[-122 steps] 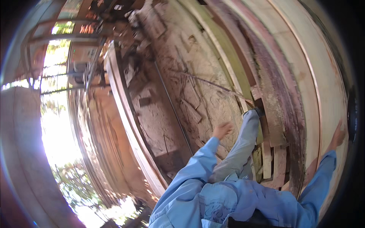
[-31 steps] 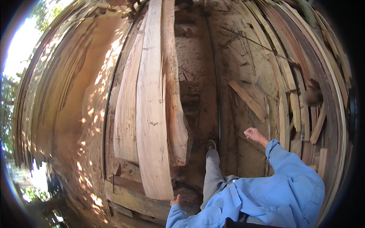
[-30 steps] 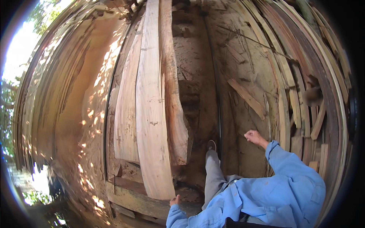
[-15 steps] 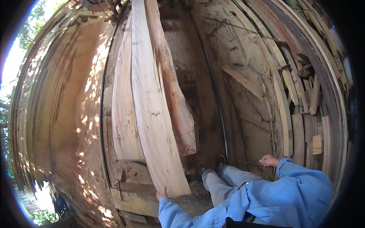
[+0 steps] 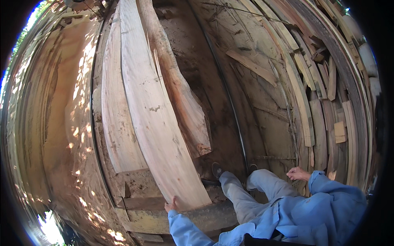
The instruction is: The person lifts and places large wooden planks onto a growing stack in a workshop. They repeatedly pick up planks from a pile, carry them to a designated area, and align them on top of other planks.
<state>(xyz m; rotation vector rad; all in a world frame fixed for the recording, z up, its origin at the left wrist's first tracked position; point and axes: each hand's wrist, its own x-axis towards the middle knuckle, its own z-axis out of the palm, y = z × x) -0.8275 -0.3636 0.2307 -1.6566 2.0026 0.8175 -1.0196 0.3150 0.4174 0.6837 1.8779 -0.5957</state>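
Note:
A long pale sawn plank [image 5: 154, 110] runs away from me, its near end overhanging a thick timber beam. My left hand [image 5: 172, 204] is closed round the plank's near left corner, thumb on its top face and the other fingers mostly hidden. To the left of it lies a shorter board [image 5: 118, 123], partly under the plank. A bark-edged slab [image 5: 180, 92] lies along its right side. Out to the right, my right hand [image 5: 298, 174] hangs in the air apart from the wood. Its fingers are curled in; whether anything is inside cannot be made out.
The thick beam [image 5: 172, 221] crosses in front of my legs. Two dark metal rails [image 5: 230, 96] run lengthwise, one on each side of the boards. Stacked timber [image 5: 305, 110] fills the right side. A loose offcut [image 5: 252, 67] lies on the dirt beyond the right rail.
The view has shifted, so the boards appear further left. My left hand stays on the plank's corner, and my right hand remains curled. My legs have moved a little apart.

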